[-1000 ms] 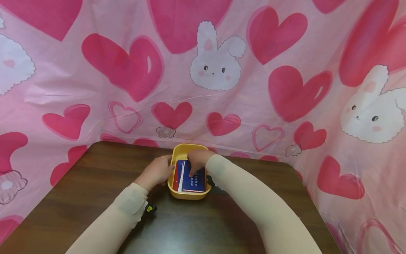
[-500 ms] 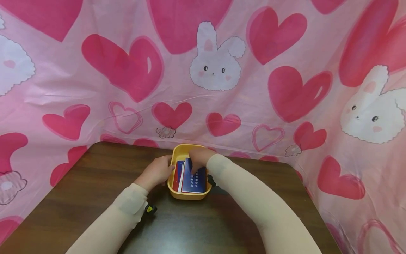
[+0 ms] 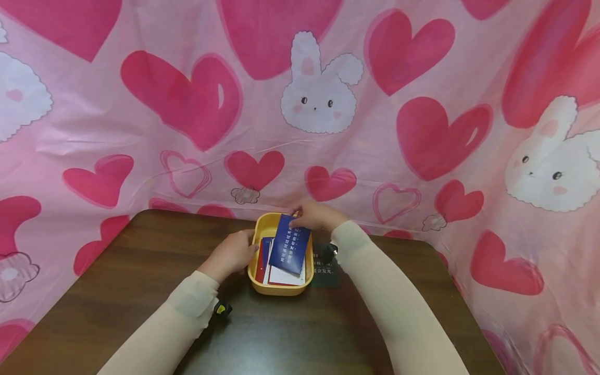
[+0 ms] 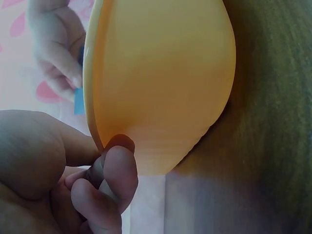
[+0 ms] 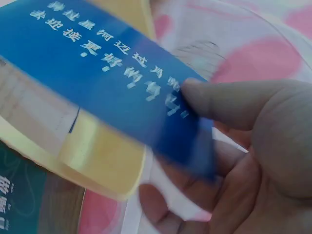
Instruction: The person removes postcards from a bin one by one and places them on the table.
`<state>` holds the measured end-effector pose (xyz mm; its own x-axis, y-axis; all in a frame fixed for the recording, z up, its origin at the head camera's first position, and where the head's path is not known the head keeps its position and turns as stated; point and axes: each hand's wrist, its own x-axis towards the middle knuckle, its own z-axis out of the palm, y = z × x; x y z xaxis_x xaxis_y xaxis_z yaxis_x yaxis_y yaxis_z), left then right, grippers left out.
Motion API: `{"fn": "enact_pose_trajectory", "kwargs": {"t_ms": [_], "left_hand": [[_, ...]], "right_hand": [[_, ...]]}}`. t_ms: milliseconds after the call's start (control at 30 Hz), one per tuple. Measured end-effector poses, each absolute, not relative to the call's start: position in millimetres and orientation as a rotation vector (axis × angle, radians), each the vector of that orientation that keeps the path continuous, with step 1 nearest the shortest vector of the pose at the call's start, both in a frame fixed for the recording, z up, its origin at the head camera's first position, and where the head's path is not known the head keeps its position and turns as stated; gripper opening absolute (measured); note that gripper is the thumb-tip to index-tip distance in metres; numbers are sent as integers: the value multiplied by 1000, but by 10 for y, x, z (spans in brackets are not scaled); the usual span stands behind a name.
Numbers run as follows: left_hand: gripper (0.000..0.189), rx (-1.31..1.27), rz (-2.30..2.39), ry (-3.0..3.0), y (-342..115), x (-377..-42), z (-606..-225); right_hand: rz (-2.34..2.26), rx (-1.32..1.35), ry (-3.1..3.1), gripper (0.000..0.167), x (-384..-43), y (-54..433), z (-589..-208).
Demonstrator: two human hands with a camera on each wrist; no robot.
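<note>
My right hand pinches a blue card with white writing by its far end, thumb on the printed face. The card slants over the yellow plastic tub, above the cards in it. In the right wrist view the thumb and fingers close on one end of the same blue card. My left hand grips the tub's left side. Seen from the left wrist, thumb and fingers of that hand pinch the rim of the yellow tub.
Inside the tub lie a white card and a red card, partly overlapped. A dark green card with white writing lies on the brown table, right of the tub. A pink heart-and-rabbit curtain hangs behind the table.
The right hand has lifted the blue card off the stack and moved it back and up, uncovering a white card. The left hand stays at the tub's side.
</note>
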<state>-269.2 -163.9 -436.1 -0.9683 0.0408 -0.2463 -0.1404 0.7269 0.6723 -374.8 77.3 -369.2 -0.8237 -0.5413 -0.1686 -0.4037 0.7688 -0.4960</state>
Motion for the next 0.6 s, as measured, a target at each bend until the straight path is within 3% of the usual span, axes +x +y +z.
{"fn": "enact_pose_trajectory", "kwargs": {"t_ms": [333, 600], "left_hand": [[71, -124, 1062, 2663, -1644, -2704, -4368], [69, -120, 1059, 2682, -1627, -2710, -4358]], "right_hand": [[-1436, -470, 2469, 37, -3865, 1196, -3928], [-1754, -325, 2364, 39, -3808, 1493, -4119]]}}
